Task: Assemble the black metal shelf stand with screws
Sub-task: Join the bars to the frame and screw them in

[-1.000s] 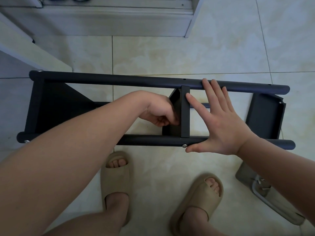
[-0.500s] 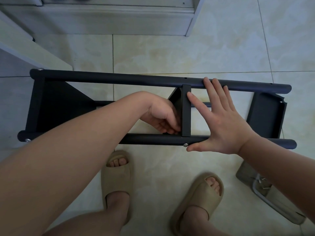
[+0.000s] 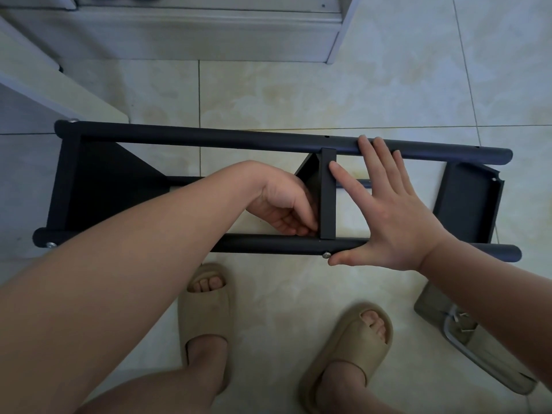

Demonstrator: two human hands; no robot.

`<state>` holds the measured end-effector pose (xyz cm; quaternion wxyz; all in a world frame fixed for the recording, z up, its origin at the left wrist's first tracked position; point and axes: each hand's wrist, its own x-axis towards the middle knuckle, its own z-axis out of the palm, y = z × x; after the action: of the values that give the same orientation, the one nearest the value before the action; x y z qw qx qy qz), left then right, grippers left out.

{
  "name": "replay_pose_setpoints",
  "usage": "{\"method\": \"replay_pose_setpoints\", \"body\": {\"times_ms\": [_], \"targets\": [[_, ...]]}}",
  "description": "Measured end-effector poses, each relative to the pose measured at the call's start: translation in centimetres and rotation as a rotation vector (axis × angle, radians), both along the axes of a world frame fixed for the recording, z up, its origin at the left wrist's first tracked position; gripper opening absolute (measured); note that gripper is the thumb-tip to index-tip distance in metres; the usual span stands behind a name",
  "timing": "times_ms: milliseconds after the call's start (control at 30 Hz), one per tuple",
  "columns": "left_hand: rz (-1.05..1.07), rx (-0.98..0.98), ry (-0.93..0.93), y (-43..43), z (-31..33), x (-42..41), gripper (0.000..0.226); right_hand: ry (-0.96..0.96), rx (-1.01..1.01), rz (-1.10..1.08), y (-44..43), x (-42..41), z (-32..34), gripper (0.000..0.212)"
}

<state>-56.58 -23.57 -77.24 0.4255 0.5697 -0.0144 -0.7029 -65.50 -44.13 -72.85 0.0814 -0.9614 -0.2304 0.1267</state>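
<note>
The black metal shelf stand (image 3: pixel 209 138) lies on its side on the tile floor, its two long tubes running left to right. A middle shelf (image 3: pixel 328 198) stands between them, and a silver screw (image 3: pixel 326 254) sits in the near tube just below it. My left hand (image 3: pixel 283 204) reaches inside the frame. Its fingers curl under the shelf's lip by the near tube, with the fingertips hidden. My right hand (image 3: pixel 397 216) is spread flat across both tubes. The index finger touches the shelf and the thumb lies beside the screw.
End shelves close the stand at the left (image 3: pixel 104 180) and right (image 3: pixel 466 204). My feet in beige slippers (image 3: pixel 206 309) stand just before the near tube. A grey bag with metal parts (image 3: pixel 466 339) lies at the lower right. White furniture (image 3: pixel 194 34) borders the back and left.
My left hand has slid down along the middle shelf toward the near tube. My right hand has stayed spread on the tubes.
</note>
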Motion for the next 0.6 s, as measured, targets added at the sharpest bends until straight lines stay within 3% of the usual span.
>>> {"method": "replay_pose_setpoints", "body": {"times_ms": [600], "targets": [[0.075,0.027,-0.002,0.0,0.7,-0.8,0.017,0.152,-0.096,-0.013,0.6,0.3,1.9,0.137]]}}
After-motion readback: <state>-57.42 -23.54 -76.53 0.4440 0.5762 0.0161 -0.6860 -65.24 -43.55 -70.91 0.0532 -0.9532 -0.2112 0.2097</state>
